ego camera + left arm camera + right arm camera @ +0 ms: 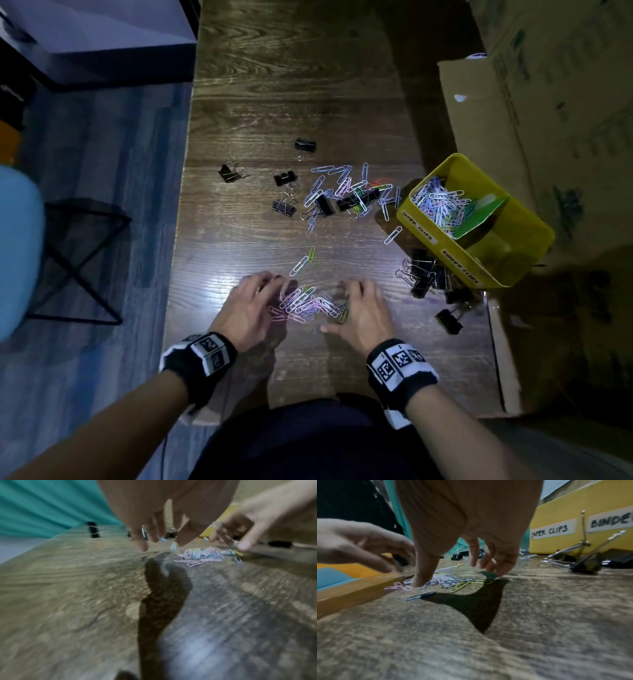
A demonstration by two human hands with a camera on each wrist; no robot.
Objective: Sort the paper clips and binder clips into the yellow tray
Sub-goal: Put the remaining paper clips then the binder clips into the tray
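A small heap of pastel paper clips (pixel 308 303) lies near the table's front edge, between my two hands. My left hand (pixel 263 291) hovers at its left side with fingers (pixel 154 536) hanging relaxed and holding nothing. My right hand (pixel 352 301) rests its thumb and fingertips (pixel 419 580) on the heap's right side (pixel 452 580). The yellow tray (pixel 428 226) stands at the right, its "PAPER CLIPS" compartment holding many paper clips (pixel 438 205). A mixed scatter of paper clips and black binder clips (pixel 346 192) lies mid-table. More binder clips (pixel 424 274) cluster against the tray's front (pixel 556 545).
Single binder clips (pixel 305 144) lie farther out and to the left (pixel 228 173). Cardboard boxes (pixel 548 102) crowd the table's right side behind the tray. The table's left edge (pixel 178 240) drops to the floor, where a black-framed stool (pixel 78 257) stands.
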